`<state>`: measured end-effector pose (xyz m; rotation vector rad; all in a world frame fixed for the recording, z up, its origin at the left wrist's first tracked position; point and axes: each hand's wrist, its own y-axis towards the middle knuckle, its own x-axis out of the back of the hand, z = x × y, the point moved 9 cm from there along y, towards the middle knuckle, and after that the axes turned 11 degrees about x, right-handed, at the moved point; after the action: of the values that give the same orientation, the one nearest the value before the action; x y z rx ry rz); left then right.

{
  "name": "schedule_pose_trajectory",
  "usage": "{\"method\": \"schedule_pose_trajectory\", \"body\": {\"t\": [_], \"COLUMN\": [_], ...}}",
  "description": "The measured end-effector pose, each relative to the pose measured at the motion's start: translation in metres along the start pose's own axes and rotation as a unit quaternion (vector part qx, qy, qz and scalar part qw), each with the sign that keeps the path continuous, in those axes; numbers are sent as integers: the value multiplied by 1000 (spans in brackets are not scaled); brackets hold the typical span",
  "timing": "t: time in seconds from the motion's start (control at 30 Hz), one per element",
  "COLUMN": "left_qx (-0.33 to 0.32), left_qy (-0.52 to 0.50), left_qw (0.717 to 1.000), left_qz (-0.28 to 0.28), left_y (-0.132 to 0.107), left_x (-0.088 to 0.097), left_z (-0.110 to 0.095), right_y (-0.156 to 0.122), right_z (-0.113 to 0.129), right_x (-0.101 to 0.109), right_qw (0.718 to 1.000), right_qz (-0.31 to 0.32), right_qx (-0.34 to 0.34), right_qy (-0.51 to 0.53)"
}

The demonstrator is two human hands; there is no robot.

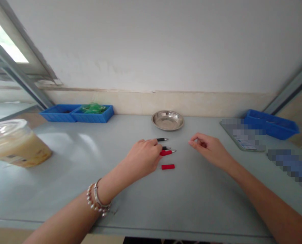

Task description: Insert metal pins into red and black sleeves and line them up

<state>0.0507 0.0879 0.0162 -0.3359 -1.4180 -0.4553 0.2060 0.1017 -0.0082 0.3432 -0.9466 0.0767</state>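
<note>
My left hand [146, 156] is closed over a small group of pens at the middle of the table. Between its thumb and index finger the tip end of a red pen [167, 153] sticks out to the right. Right beside that lies a black pen [166, 148] with a silver tip. Another black pen [162, 139] shows beyond the fingers, its rear hidden by the hand. A short red pen part [168, 166] rests nearer to me. To the right, my right hand [210, 148] hovers with curled fingers, thumb against index, nothing visible in them.
Behind the pens stands a round metal dish [168, 121]. Blue bins [95, 117] at back left hold green material; more blue bins [275, 126] stand at back right. A partly blurred phone-like object [242, 137] lies right. A plastic drink cup [21, 145] is at left.
</note>
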Motion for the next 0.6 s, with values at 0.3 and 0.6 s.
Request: {"method": "schedule_pose_trajectory", "body": {"t": [0.3,0.6], "left_qx": [-43,-55], "left_qy": [-64,-100], "left_qw": [995,981], "left_qz": [-66,-156], "left_y": [-5,-11], "left_x": [1,14], "left_z": [-16,-16], "right_y": [-4,-5], "right_z": [32,36], "right_x": [-32,-33], "right_qw": [987,980], "right_qz": [97,108], "right_qx": [61,56], "right_qy": [117,156]}}
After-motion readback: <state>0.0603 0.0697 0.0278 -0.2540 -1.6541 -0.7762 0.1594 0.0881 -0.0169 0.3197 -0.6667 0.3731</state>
